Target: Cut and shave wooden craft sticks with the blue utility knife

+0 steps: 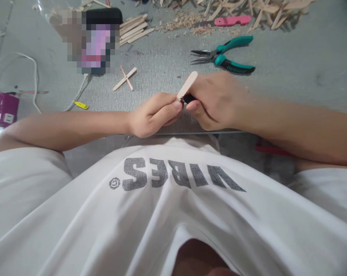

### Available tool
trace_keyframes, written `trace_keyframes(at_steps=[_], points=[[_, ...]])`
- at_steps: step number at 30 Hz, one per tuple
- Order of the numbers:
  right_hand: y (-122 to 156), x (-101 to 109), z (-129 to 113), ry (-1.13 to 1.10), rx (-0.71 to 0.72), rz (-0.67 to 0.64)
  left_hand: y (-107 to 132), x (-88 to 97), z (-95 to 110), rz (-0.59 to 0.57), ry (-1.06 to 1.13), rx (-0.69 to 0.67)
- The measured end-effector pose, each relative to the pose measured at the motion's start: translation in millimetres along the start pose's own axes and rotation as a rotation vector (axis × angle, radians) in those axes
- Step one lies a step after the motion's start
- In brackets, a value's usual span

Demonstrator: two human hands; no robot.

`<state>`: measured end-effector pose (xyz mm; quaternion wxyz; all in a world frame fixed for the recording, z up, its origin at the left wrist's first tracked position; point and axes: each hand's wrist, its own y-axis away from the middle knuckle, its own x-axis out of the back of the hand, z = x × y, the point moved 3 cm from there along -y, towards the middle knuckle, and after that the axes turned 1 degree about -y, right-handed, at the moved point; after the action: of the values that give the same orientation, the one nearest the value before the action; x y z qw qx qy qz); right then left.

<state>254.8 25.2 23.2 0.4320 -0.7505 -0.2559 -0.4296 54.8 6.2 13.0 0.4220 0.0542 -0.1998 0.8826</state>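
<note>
My left hand pinches the lower end of a flat wooden craft stick that tilts up and to the right. My right hand is closed round a small dark tool whose tip meets the stick near my left fingertips; most of the tool is hidden in the fist. Both hands hover over the near edge of a grey mat, just above my white shirt.
Teal-handled pliers lie beyond my right hand. A pink-handled cutter, wood shavings and several loose sticks lie at the back. Two crossed sticks, a blurred-out phone, white cables and a purple device are at the left.
</note>
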Motion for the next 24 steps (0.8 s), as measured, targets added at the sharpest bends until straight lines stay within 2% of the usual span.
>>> trace_keyframes(at_steps=[5,10,15,20,24], points=[[2.0,-0.3,1.2,0.077,-0.005,0.061,-3.5,-4.3,-3.0,0.052,0.08,0.01],[1.7,2.0,7.7,0.224,-0.104,0.113,-6.3,-11.5,-2.1,0.206,0.307,0.007],[0.4,3.1,20.8,0.213,-0.1,0.19,-9.2,-12.8,-6.1,0.206,0.487,0.123],[-0.8,2.3,20.7,0.178,-0.093,0.126,-9.2,-7.5,-14.6,0.185,0.437,0.163],[0.4,-0.8,18.2,0.072,-0.082,0.05,-8.8,-8.2,-12.9,0.195,0.423,0.18]])
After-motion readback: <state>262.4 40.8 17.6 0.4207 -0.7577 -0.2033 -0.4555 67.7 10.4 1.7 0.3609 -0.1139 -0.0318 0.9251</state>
